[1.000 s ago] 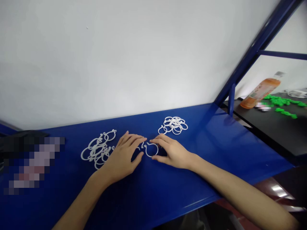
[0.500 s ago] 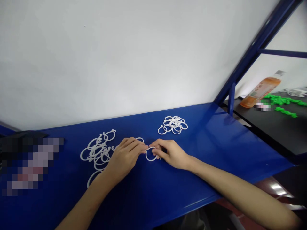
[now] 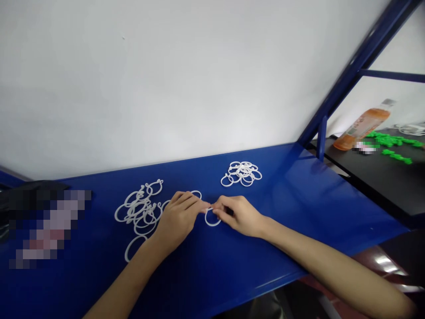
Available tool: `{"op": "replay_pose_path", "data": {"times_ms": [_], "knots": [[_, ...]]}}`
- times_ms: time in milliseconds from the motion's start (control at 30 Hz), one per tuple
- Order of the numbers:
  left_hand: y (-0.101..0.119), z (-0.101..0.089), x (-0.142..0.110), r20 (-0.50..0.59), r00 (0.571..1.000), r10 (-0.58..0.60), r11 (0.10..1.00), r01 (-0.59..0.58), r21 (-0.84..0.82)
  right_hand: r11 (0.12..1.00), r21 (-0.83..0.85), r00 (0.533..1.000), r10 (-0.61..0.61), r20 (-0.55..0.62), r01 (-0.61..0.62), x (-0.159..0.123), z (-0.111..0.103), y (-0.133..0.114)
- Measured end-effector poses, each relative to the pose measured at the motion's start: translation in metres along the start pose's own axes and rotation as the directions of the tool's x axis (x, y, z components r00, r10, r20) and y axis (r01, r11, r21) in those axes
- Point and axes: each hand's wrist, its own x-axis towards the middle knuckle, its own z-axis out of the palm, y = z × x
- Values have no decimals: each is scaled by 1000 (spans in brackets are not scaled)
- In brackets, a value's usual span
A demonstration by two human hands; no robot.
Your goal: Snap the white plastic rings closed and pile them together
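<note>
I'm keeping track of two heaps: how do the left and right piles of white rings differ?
The left pile of white rings sprawls loosely; the right pile of white rings is compact. The left pile is beside the left hand; the right pile lies beyond the right hand, apart from it. Both contain overlapping rings on the blue table.

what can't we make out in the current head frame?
All in the head view:
- Ends of the ring between the hands: covered by fingertips of the left hand and right hand; the left's grip is unclear too.
- Rest of the ring behind the left hand: that hand hides it.
- Ring count in the left pile: overlaps, plus left hand and forearm.
- Dark item: cut off by left edge, partly pixelated.
- Bottle print: too small.
</note>
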Motion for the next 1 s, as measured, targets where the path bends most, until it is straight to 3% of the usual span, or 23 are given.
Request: {"op": "replay_pose_path", "data": {"times_ms": [100,200,333,467,567,700,833,933,1000], "knots": [[4,2,1,21,975,-219,973,220,-66,990,-68,985,110,-136,-120,2,2,0],[11,6,1,61,947,-316,939,321,-122,974,-134,968,154,-199,-183,2,3,1],[14,11,0,16,941,-339,931,338,-141,969,-196,977,118,-177,-152,2,2,3],[9,14,-1,-2,953,-303,948,301,-99,972,-236,988,-34,-149,-2,1,-3,0],[8,16,-2,14,969,-245,967,245,-70,937,-326,984,-162,-79,128,2,-6,-2],[7,15,-2,8,980,-199,978,199,-55,869,-469,980,-197,-40,156,8,-10,0],[0,7,0,-4,983,-183,983,183,32,804,-594,985,-103,-136,2,27,-30,9],[-11,2,-2,84,978,-189,972,173,160,715,-669,974,77,-214,-203,48,-51,23],[-18,2,-5,162,968,-192,964,156,216,665,-699,964,160,-212,-264,60,-59,34]]}}
